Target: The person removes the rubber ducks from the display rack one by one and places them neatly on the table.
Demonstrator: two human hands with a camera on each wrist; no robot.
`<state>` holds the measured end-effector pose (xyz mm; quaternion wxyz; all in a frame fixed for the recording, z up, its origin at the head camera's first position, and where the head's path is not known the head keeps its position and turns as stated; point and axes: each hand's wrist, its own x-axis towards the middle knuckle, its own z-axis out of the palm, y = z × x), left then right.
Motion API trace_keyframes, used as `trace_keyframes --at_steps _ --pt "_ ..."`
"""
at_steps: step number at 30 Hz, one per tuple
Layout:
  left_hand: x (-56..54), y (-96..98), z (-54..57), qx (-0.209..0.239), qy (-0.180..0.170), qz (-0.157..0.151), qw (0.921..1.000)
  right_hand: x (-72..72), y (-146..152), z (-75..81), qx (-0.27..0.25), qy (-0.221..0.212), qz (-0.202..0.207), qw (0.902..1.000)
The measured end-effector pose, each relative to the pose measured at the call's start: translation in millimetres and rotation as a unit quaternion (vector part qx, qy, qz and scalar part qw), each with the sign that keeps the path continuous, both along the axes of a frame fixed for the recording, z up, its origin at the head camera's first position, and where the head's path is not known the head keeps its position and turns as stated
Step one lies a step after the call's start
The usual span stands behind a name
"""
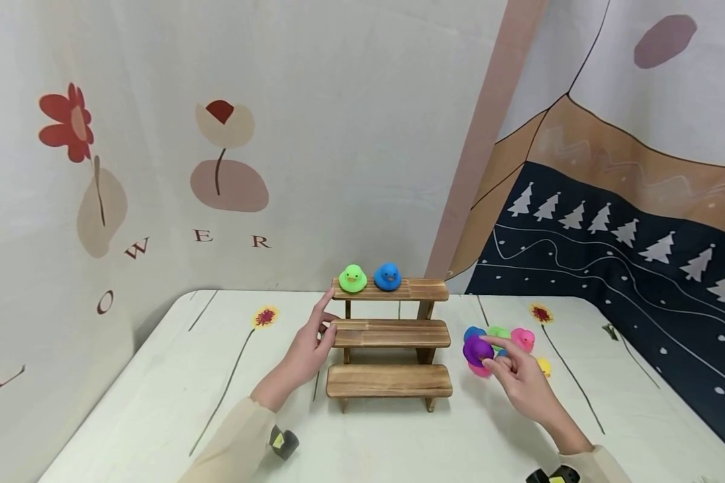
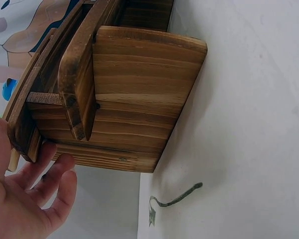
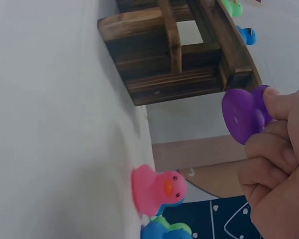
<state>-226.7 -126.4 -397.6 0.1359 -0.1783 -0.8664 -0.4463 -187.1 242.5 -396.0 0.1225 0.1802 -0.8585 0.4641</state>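
One purple duck point(image 1: 477, 351), three shelves point(image 1: 393, 333)

The left grip point(image 2: 17, 201) touches the wooden stand point(image 2: 139, 74) (a blue toy point(image 2: 9, 89) shows beyond).

I held left hand point(image 1: 302, 349) forward, index finger point(image 1: 321, 306) extended, other fingers point(image 2: 63, 193) loosely bent, wrist point(image 1: 268, 394) behind them. Right hand point(image 1: 524, 386) pinched between thumb point(image 1: 498, 372) and forefinger point(image 1: 506, 345), remaining fingers point(image 3: 262, 174) curled inward, forearm point(image 1: 563, 428) behind fingertips.
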Motion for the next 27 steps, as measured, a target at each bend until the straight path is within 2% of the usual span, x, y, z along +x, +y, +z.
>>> trace_keyframes --at_steps 8,14,20,27 --pt "-0.7 2.5 0.7 0.001 -0.001 0.000 1.0000 2.4 12 -6.9 0.015 -0.013 0.020 0.9996" --pt "-2.0 3.3 2.2 0.000 -0.004 -0.003 1.0000 6.8 26 -11.7 0.022 -0.087 0.035 0.9953" --pt "-0.9 0.6 1.8 0.002 -0.004 0.003 1.0000 0.7 37 -14.0 0.029 -0.170 0.083 0.9816" --pt "-0.6 0.0 0.7 0.003 -0.007 0.000 1.0000 -4.0 44 -20.1 0.020 -0.230 0.103 0.9676"
